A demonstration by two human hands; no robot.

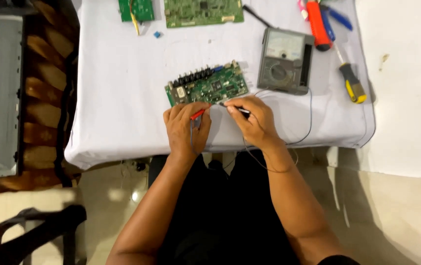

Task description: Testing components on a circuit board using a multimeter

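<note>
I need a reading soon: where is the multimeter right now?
In the head view, the grey multimeter lies on the white table, right of the green circuit board, just beyond the right hand.

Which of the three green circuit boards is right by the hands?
The circuit board with the row of black connectors, at the table's near edge beside the grey multimeter. The left hand and right hand hold probes beside it; the other two lie at the far edge.

Red probe (197, 114), black probe (242, 110) (both gripped)

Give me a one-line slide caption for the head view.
Left hand holds red probe, right hand black probe, at green circuit board beside grey multimeter.
</note>
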